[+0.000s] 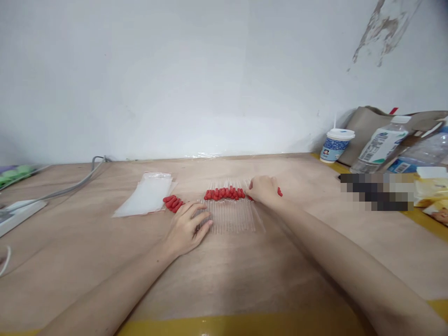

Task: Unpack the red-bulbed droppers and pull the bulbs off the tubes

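Note:
A row of clear droppers with red bulbs lies side by side on the brown-covered table, thin tubes pointing toward me. My left hand rests at the row's left end, fingers spread, fingertips touching the outermost tubes. Beside its knuckles sits a small bunch of red bulbs, partly hidden by the hand. At the right end, my right hand is closed in a pinch on a dropper whose red bulb shows under the fingertips. Another red piece peeks out beyond that hand.
A stack of clear plastic bags lies left of the bulbs. Far left are a white power strip and a grey cable. At right stand a paper cup, a plastic bottle and a grey bag. A wall rises behind.

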Demonstrator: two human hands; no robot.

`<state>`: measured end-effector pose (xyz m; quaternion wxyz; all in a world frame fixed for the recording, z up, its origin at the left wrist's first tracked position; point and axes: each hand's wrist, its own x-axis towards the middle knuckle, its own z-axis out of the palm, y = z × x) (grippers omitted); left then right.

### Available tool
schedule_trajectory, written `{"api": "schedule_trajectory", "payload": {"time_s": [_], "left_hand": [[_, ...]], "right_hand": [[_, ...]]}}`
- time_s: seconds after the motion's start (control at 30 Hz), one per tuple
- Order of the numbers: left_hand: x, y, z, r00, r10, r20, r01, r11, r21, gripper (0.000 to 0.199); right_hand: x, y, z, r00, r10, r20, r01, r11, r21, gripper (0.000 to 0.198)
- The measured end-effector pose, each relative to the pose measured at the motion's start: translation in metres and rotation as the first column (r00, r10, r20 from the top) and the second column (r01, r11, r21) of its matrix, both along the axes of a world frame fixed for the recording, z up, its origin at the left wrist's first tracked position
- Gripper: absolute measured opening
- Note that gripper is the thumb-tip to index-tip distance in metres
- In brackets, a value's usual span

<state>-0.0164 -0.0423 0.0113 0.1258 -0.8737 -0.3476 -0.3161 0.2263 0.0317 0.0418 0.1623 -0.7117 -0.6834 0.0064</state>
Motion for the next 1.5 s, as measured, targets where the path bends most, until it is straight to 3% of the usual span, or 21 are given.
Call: {"api": "schedule_trajectory", "payload": {"time_s": [0.17,0.3,0.43,0.5,0.53,0.57,0.63,0.7,0.8,0.97,1.13,1.3,1.5], "left_hand": [[0.000,0.000,0.000,1.000,-0.008,-0.005,0.008,1.000,0.003,0.017],[-0.001,0.000,0.000,1.000,-0.008,-0.006,0.008,1.000,0.001,0.016],[-0.003,0.001,-0.001,1.000,-0.014,0.018,0.014,1.000,0.010,0.018],[-0.003,0.002,-0.002,0.999,-0.017,0.035,0.017,1.000,0.014,0.022],[-0.002,0.002,-0.002,0.999,-0.019,0.045,0.018,1.000,0.014,0.026],[-0.001,0.001,-0.002,0.998,-0.018,0.058,0.017,1.000,0.011,0.032],[0.001,0.000,-0.002,0.995,-0.010,0.100,0.010,1.000,0.007,0.042],[0.005,-0.001,-0.001,0.989,-0.004,0.149,0.002,1.000,0.014,0.049],[0.010,-0.004,0.000,0.990,-0.035,0.136,0.030,0.999,0.036,0.048],[0.018,-0.009,-0.001,0.981,-0.194,-0.030,0.196,0.974,0.113,0.028],[0.027,-0.011,-0.008,0.972,-0.219,-0.081,0.231,0.953,0.196,0.023],[0.032,-0.010,-0.011,0.968,-0.230,-0.102,0.249,0.932,0.265,0.019],[0.031,-0.014,-0.006,0.957,-0.267,-0.112,0.285,0.937,0.203,0.011]], "right_hand": [[-0.009,0.014,-0.001,0.996,-0.086,0.035,0.089,0.991,-0.102,0.019],[-0.005,0.014,0.013,0.995,-0.095,-0.016,0.092,0.987,-0.133,0.012],[0.011,-0.003,0.030,0.994,0.001,-0.107,-0.007,0.998,-0.055,0.024],[0.021,-0.018,0.031,0.984,0.101,-0.148,-0.092,0.993,0.067,0.025],[0.025,-0.026,0.028,0.971,0.178,-0.161,-0.153,0.975,0.159,0.025],[0.028,-0.036,0.023,0.934,0.321,-0.159,-0.266,0.918,0.293,0.023],[0.032,-0.054,0.008,0.840,0.541,-0.048,-0.452,0.746,0.489,0.020],[0.032,-0.069,-0.011,0.801,0.596,0.064,-0.535,0.663,0.524,0.026],[0.025,-0.085,-0.035,0.768,0.623,0.145,-0.579,0.580,0.573,0.015],[0.010,-0.090,-0.048,0.705,0.687,0.175,-0.639,0.509,0.577,0.012],[0.003,-0.090,-0.046,0.634,0.756,0.163,-0.671,0.432,0.603,0.012],[0.000,-0.092,-0.047,0.610,0.774,0.169,-0.700,0.426,0.574,0.013],[0.000,-0.095,-0.047,0.582,0.784,0.215,-0.734,0.393,0.554,0.012]]}}
